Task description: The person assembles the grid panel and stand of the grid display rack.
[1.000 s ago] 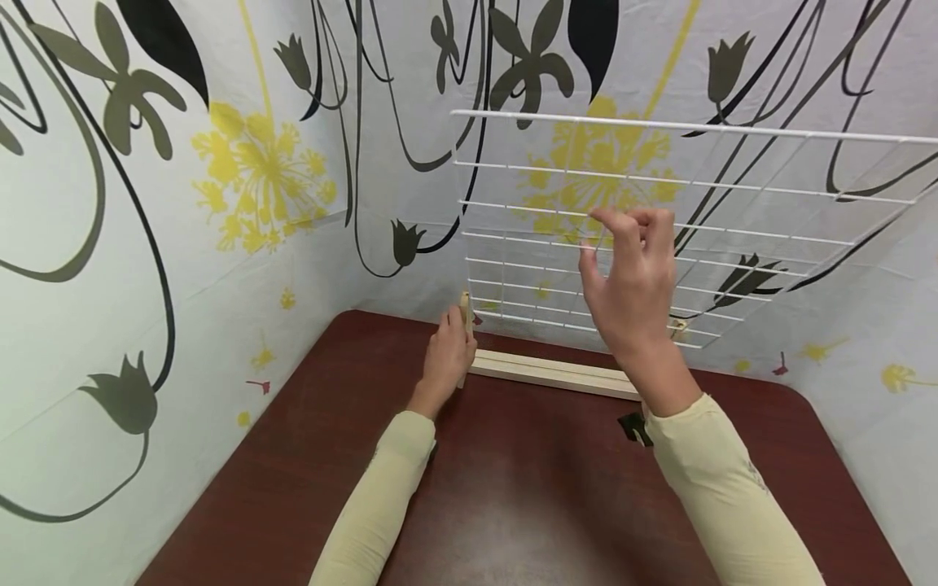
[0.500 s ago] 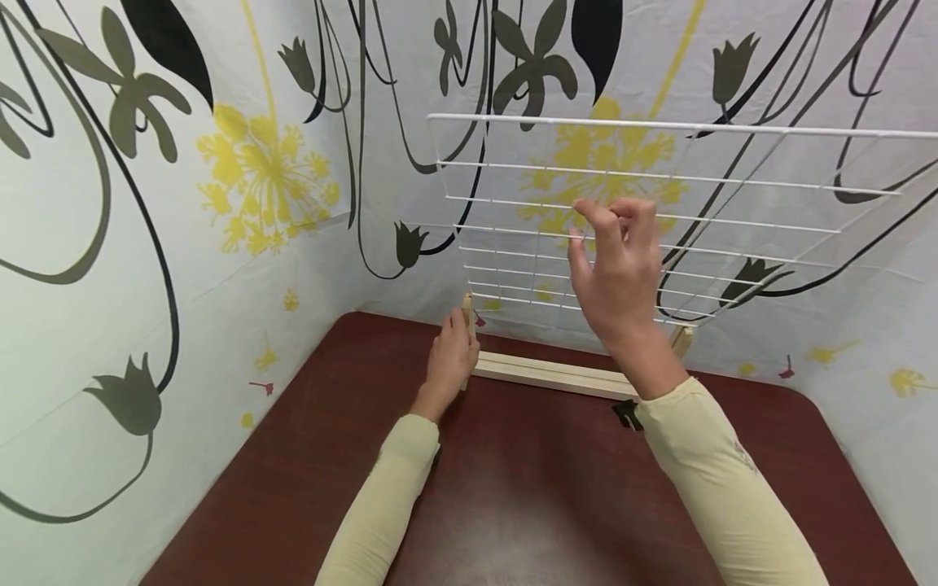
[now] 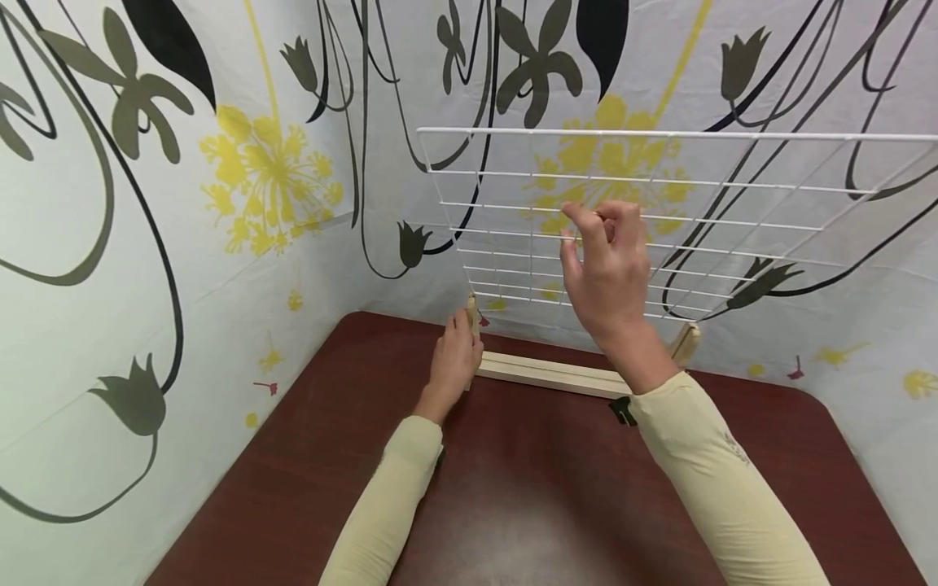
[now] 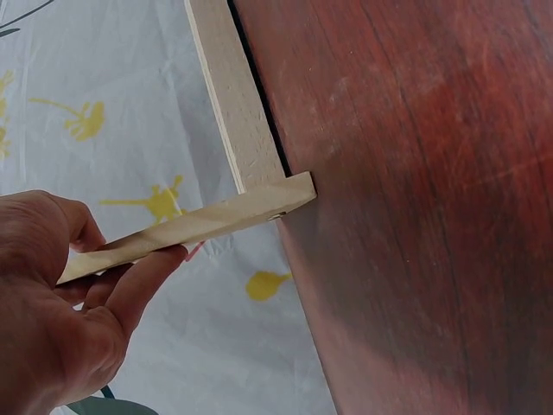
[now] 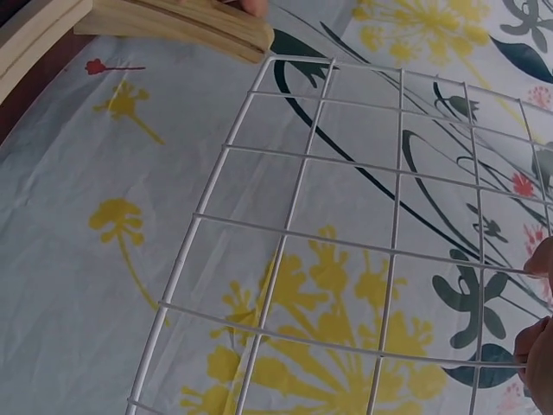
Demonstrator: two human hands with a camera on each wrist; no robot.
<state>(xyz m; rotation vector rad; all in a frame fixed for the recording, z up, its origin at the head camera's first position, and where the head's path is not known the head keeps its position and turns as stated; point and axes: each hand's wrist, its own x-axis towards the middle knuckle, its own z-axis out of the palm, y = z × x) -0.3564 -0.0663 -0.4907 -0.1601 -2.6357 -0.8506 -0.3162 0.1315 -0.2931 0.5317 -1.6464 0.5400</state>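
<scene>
My left hand (image 3: 452,358) grips the left upright post (image 3: 472,313) of a pale wooden frame. In the left wrist view, thumb and fingers clasp this post (image 4: 216,216) from both sides. My right hand (image 3: 608,281) pinches wires in the middle of a white wire grid (image 3: 601,132), which leans up and away above the frame. In the right wrist view, fingertips (image 5: 540,346) hold the grid (image 5: 341,242) at the right edge. The grid's lower left corner is right at the top of the left post. Its lower right end overlaps the right post (image 3: 685,343).
A wooden crossbar (image 3: 550,373) joins the posts along the back of the dark red table (image 3: 498,505). A small black piece (image 3: 622,411) lies beside the right sleeve (image 3: 703,448). Flower-patterned cloth (image 3: 220,342) encloses the table's back and sides.
My right hand has shifted left with the grid, whose lower edge has risen to the tops of the posts. The right post now shows more. The left hand keeps its grip, nearly still.
</scene>
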